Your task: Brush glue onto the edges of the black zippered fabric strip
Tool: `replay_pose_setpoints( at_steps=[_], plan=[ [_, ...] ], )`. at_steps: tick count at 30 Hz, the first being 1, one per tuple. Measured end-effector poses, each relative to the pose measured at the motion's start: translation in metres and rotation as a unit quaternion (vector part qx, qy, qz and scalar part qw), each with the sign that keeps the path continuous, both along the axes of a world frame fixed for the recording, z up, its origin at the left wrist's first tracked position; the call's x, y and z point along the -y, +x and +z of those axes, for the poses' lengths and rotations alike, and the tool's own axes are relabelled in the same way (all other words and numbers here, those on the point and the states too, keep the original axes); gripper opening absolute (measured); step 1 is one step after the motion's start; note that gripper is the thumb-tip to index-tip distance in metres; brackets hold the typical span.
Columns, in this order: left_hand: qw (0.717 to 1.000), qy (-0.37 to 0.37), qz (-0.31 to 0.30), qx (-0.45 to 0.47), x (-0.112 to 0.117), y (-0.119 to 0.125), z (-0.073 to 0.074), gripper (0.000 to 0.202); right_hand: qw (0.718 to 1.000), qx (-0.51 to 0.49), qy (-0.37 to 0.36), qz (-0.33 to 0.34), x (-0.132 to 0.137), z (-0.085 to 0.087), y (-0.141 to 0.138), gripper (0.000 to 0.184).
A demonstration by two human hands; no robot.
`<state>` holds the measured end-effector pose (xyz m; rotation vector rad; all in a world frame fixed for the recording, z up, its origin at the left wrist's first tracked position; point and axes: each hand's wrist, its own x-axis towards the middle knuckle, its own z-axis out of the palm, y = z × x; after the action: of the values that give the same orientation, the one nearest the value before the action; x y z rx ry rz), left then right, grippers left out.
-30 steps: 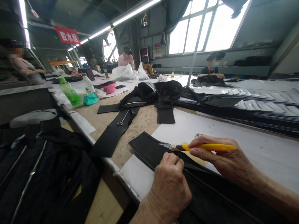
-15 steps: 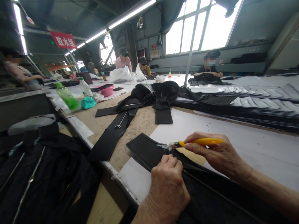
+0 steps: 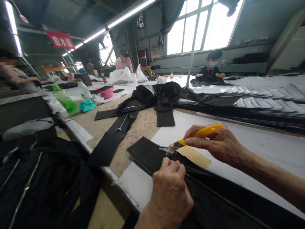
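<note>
Black cloth [image 3: 202, 197] lies on the bench [image 3: 140, 127], reaching from the centre of the frame to the lower right corner. Over it, the left hand [image 3: 170, 190] is curled almost into a fist and has hold of the cloth, its thumb out of sight; it seems placed there to keep the piece from sliding. The right hand [image 3: 214, 143] is closed around the yellow handle of a brush [image 3: 202, 130], pinching it low, probably for control of the bristles, which touch the cloth beside a pale smear [image 3: 164, 149] just beyond the left knuckles.

The cloth's long axis slants across the frame; its squared end points to the upper left, and a zip [image 3: 197, 181] runs lengthwise toward the lower right. Tan paper [image 3: 194, 156] shows beside its far edge, and white paper [image 3: 252, 140] lies underneath, perhaps to protect the bench.

Farther out, twisted black strips [image 3: 145, 95] sit above the centre, layered pieces [image 3: 262, 114] fan out at the right, and dark garments [image 3: 47, 178] fill the lower left. A green bottle [image 3: 64, 98] and a pink bowl [image 3: 106, 92] stand at the left of the frame; co-workers [image 3: 124, 62] are seen along the back.
</note>
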<state>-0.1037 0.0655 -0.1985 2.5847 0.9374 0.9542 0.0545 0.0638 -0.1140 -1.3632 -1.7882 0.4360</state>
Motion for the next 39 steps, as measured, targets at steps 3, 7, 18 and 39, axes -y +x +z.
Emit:
replay_pose_setpoints(
  at_steps=[3,7,18,39],
  plan=[
    [1.0,0.007,-0.003,0.008,0.0,0.0,-0.001,0.022,1.0,0.009,0.019,-0.018,0.009,-0.006,-0.004,0.025],
    [1.0,0.012,-0.007,0.008,0.0,-0.001,-0.002,0.021,0.996,0.026,0.058,-0.06,0.019,-0.013,-0.008,0.022],
    [1.0,0.011,0.007,-0.02,0.001,-0.002,0.002,0.014,0.992,0.116,0.049,0.022,0.047,-0.001,0.002,0.019],
    [0.996,0.006,-0.039,-0.085,0.002,-0.005,0.01,0.024,0.971,0.202,0.101,0.076,0.065,-0.007,0.011,0.01]
  ],
)
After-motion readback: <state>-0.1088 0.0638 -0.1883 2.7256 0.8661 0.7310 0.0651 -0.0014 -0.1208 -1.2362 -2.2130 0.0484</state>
